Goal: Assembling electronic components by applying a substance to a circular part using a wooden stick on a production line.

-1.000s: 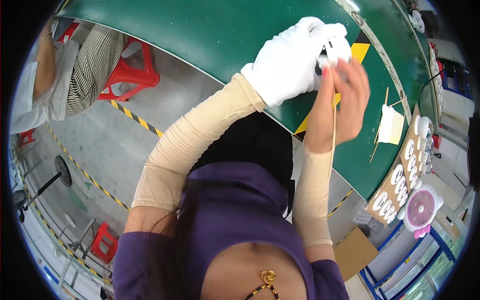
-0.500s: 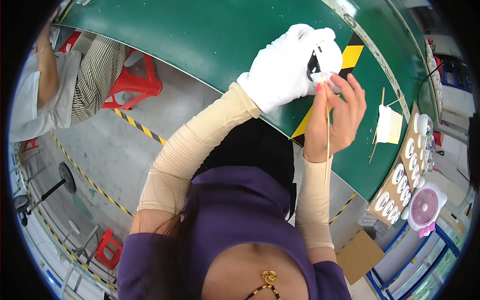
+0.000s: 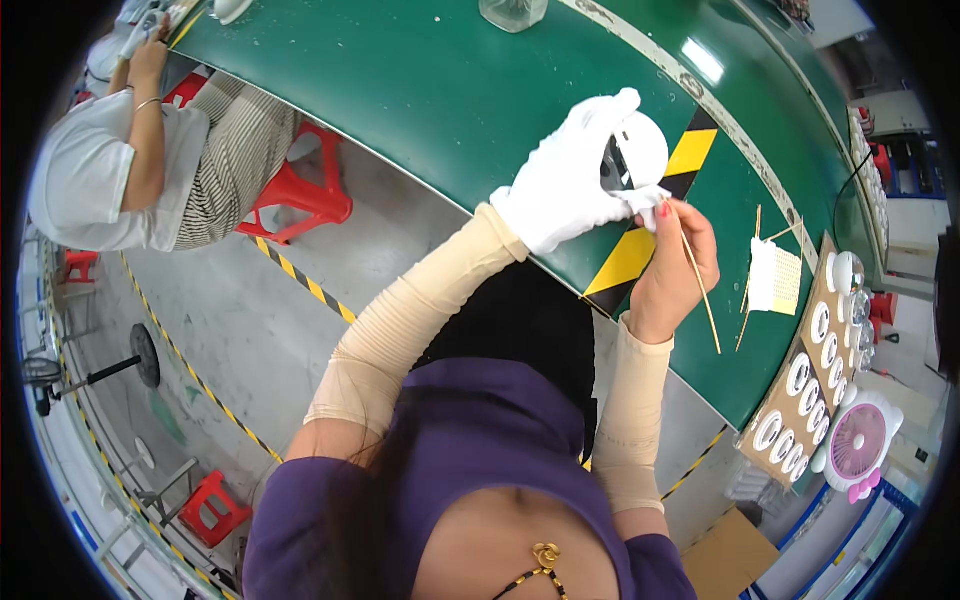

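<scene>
My left hand point(image 3: 560, 180), in a white glove, is closed round a white round part point(image 3: 646, 145) with a black opening point(image 3: 616, 165) on its side. The part is held above the green table. My bare right hand point(image 3: 678, 268) pinches a thin wooden stick point(image 3: 703, 290) that slants down to the right. A scrap of white cloth point(image 3: 650, 194) sits at the stick's upper end, between the fingertips of both hands. Whether the gloved fingers also grip the cloth is hard to make out.
On the green table point(image 3: 400, 90), thin sticks lie by white and yellow sheets point(image 3: 775, 277). At the right are a board with several white rings point(image 3: 798, 374) and a pink-and-white fan point(image 3: 858, 440). Another person point(image 3: 90, 190) sits at the left on a red stool point(image 3: 325, 190).
My right hand has turned, and the stick, nearly upright before, now slants to the right. The cloth end has moved from the part's opening to my gloved fingertips. The whole view has shifted.
</scene>
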Available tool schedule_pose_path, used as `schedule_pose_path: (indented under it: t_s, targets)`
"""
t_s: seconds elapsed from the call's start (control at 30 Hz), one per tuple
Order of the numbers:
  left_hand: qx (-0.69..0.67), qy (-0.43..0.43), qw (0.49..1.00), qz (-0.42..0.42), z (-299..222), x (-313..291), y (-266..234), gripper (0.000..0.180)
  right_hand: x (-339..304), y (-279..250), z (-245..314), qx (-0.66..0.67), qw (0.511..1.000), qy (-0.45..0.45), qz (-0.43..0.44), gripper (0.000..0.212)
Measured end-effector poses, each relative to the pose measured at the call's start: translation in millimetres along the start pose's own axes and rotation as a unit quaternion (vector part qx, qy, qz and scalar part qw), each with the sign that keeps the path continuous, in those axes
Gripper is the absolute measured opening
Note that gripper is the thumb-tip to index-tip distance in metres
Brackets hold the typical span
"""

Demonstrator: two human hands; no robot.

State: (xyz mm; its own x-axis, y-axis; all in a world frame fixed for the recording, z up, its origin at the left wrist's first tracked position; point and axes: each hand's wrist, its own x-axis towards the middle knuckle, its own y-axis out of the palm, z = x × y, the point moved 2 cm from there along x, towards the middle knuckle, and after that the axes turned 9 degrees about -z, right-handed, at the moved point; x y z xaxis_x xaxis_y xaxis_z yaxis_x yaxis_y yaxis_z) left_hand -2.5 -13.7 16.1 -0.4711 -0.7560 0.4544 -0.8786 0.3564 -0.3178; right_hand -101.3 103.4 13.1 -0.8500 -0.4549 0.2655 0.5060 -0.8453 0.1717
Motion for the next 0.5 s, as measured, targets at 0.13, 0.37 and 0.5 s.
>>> schedule_pose_path:
  t_s: [0.13,0.37,0.5]
  targets:
    - [0.019,0.025,0.999,-0.014,-8,-14,-9,0.096,-3,-3,-5,0.113,0.990,0.089,0.008,0.012]
    - [0.096,0.113,0.974,-0.172,-12,-40,-13,0.058,-10,-2,-2,0.149,0.985,0.064,0.053,0.011]
    - [0.070,0.070,0.985,-0.139,-8,-30,-8,0.050,-15,4,4,0.070,0.997,-0.018,0.023,0.011]
